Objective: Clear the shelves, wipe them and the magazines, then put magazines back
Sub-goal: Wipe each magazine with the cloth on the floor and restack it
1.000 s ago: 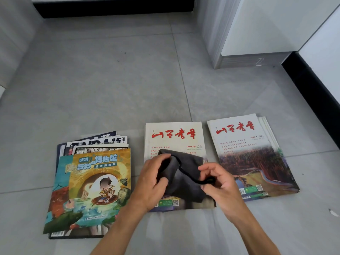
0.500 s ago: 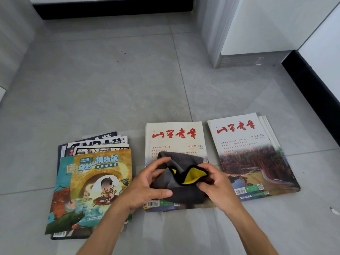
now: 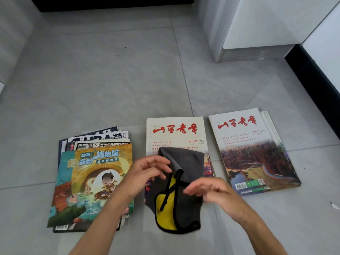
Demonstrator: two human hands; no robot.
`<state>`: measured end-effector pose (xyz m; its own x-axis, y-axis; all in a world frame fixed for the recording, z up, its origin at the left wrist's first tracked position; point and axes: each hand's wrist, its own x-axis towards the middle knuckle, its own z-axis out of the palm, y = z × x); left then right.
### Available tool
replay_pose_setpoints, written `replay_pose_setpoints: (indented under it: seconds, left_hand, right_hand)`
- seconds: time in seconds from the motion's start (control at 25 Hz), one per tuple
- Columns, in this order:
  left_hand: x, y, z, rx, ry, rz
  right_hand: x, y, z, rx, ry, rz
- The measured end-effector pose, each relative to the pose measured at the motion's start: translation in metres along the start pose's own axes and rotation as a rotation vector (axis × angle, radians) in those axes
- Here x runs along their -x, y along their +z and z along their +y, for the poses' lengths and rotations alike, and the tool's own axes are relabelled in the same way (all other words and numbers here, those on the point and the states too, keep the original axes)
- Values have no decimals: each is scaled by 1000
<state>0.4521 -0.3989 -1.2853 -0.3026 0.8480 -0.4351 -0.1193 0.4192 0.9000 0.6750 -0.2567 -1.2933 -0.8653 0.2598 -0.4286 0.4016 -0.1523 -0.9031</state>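
Observation:
A grey cloth with a yellow underside and black trim lies partly unfolded on the middle magazine, a white cover with red characters. My left hand is at the cloth's left edge, thumb and fingertips pinching its raised fold. My right hand lies over the cloth's right half with its fingers loosely extended, blurred by motion. A matching magazine tops a small pile on the right. At the left, a colourful cartoon cover tops a fanned stack.
All three piles lie on a grey tiled floor. A white cabinet corner stands at the back right, with a black skirting board along the right wall. A small white scrap lies at the far right.
The bunched cloth has opened out and now reaches toward me, showing its yellow side. My right hand has let go of the cloth's edge and its fingers have straightened.

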Motion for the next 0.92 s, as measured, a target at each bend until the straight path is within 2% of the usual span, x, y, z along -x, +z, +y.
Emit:
replay_pose_setpoints:
  seconds: [0.04, 0.08, 0.16, 0.2, 0.24, 0.32, 0.48, 0.56, 0.68, 0.76, 0.84, 0.92]
  left_hand:
    - [-5, 6, 0, -217, 99, 132]
    - [-10, 12, 2, -493, 187, 128]
    - [-23, 20, -3, -972, 250, -16]
    - [-28, 19, -8, -1068, 256, -28]
    - [-30, 16, -11, -1074, 263, 8]
    - [-31, 9, -15, -919, 240, 127]
    - [-28, 10, -12, -754, 56, 241]
    - [-33, 11, -7, -706, 23, 325]
    - [-42, 10, -4, -687, -133, 269]
    - [-49, 7, 0, -640, -182, 266]
    - [-53, 3, 10, -525, -145, 350]
    - [-58, -2, 27, -242, -82, 467]
  right_hand:
    - [-4, 0, 2, 83, -32, 141]
    - [-9, 1, 5, 244, -89, 247]
    - [-20, 2, 12, 614, -224, 282]
    - [-26, 4, 18, 741, -254, 253]
    - [-30, 4, 23, 814, -254, 229]
    - [-34, 5, 30, 871, -252, 254]
    - [-42, 8, 16, 651, -210, 472]
    - [-54, 3, 6, 758, -106, 531]
    - [-72, -13, -12, 935, 159, 414]
    - [-81, -17, -22, 933, 191, 368]
    - [-87, -21, -34, 761, 136, 418]
    - [-93, -26, -50, 483, 78, 532]
